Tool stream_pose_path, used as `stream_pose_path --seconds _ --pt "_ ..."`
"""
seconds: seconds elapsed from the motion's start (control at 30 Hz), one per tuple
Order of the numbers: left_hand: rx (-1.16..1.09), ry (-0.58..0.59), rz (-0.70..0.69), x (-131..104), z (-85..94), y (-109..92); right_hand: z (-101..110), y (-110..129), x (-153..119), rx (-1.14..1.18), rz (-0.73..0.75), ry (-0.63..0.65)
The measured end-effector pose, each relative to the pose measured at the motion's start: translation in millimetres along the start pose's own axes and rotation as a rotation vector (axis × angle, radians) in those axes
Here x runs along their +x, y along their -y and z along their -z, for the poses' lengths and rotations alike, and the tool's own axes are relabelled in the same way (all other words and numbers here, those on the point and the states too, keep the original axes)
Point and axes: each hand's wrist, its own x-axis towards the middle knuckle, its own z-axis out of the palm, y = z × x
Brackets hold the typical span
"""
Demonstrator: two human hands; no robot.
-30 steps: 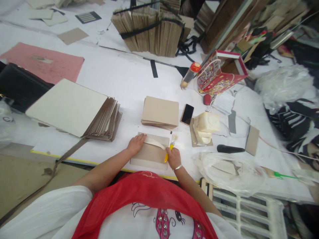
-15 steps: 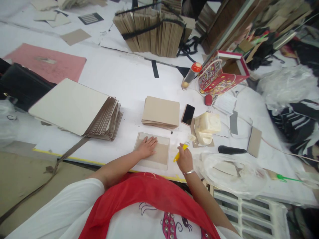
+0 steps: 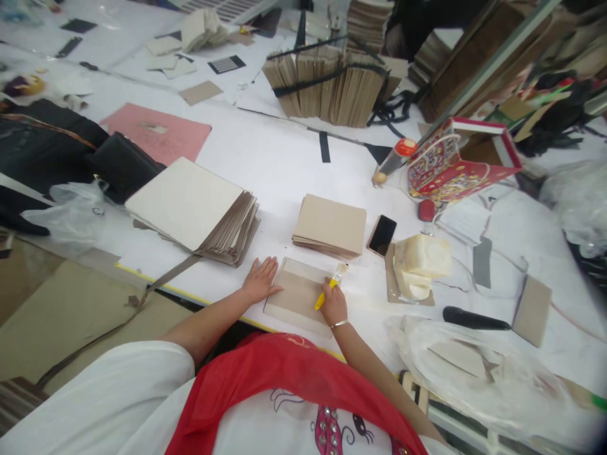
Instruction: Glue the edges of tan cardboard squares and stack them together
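Note:
My right hand [image 3: 334,304] is closed round the yellow handle of a paintbrush [image 3: 333,285], its bristles pointing away from me over the right edge of a flat board [image 3: 296,287]. The board looks grey-brown with a paler border, and it lies flat near the table's front edge. At its left edge rests my left hand [image 3: 260,279], flat with fingers spread, thumb by the board's side. Just beyond the board sits a neat stack of tan cardboard sheets [image 3: 331,222]. Farther right, a cut-open pale plastic container [image 3: 421,265] stands on a piece of cardboard.
A phone [image 3: 382,235] lies right of the stack. On the left is a leaning pile of pale boards [image 3: 190,205]. Strapped cardboard bundles [image 3: 327,85] stand at the back. A red gift bag [image 3: 459,161], a clear plastic bag [image 3: 469,373] and a black-handled tool [image 3: 475,318] are on the right.
My left hand has slid from the middle of the board to its left edge. My right hand has brought the brush left, from near the container to the board. The view has shifted left.

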Motion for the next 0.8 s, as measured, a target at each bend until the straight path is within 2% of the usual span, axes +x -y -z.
stream_pose_path --seconds 0.07,0.17,0.23,0.3,0.33,0.4,0.5,0.57,0.67,0.8 --pt "-0.005 -0.098 -0.043 -14.1 20.0 -3.0 3.6 0.7 -4.4 0.027 0.017 -0.043" --pt "-0.015 -0.286 -0.147 -34.3 63.1 3.3 4.8 -1.2 -12.8 0.108 0.028 -0.146" --pt "0.021 -0.451 -0.043 -46.0 97.4 21.4 5.1 0.7 -15.0 0.196 0.064 -0.188" --pt "0.088 -0.616 0.155 -55.4 131.3 48.8 10.9 10.7 -12.6 0.277 0.115 -0.2" --pt "0.122 -0.662 0.261 -58.8 145.7 64.1 16.5 19.1 -9.6 0.31 0.138 -0.206" --pt "0.156 -0.623 0.399 -62.8 165.1 92.4 31.1 40.4 -0.3 0.365 0.176 -0.228" --pt "0.153 -0.43 0.38 -65.3 170.7 114.9 54.5 75.3 19.2 0.455 0.202 -0.242" --pt "0.156 -0.373 0.316 -67.4 166.2 111.5 69.2 96.9 31.7 0.537 0.191 -0.2" --pt "0.143 -0.412 0.18 -70.9 157.6 83.0 90.2 127.6 45.2 0.651 0.115 -0.093" --pt "0.045 -0.435 -0.103 -73.3 143.0 27.1 105.8 157.2 56.9 0.808 -0.055 -0.021"
